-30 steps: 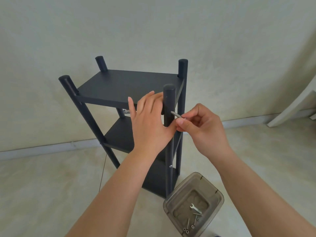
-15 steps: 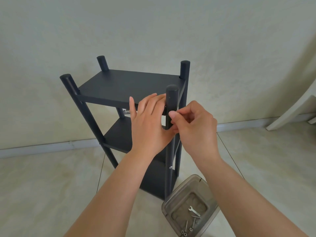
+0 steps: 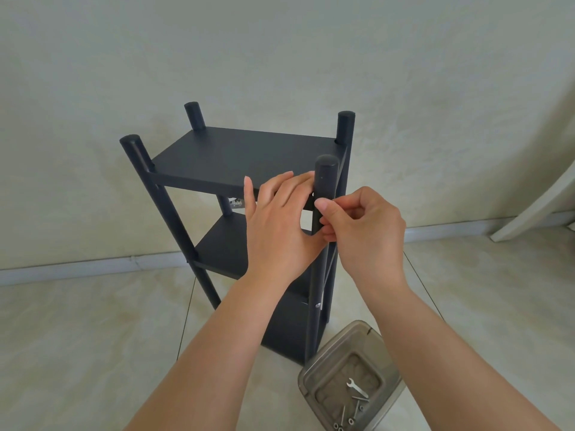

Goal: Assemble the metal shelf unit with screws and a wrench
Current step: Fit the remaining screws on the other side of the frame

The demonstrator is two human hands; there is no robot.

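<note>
Black metal makes up the shelf unit (image 3: 245,157), which stands upright on a pale tiled floor (image 3: 77,337) close to a plain wall (image 3: 280,42), with four round posts and three shelves one above another. In the head view, the left hand (image 3: 277,225) rests against the front edge of the top shelf beside the near right post (image 3: 325,194), its fingers nearly straight and lying along that edge, thumb raised. The right hand (image 3: 364,231) is at the same post, fingers curled and thumb and forefinger pinched together against the post's side just below the top shelf; whatever they pinch is hidden, so I cannot tell if a screw is there. Lower on this post a small silver screw head (image 3: 317,305) shows. On the floor just beside the post's foot sits a clear plastic container (image 3: 314,373), holding a small wrench (image 3: 357,387) and several loose screws (image 3: 343,418). A white slanted furniture leg (image 3: 535,206) shows at the right edge.
</note>
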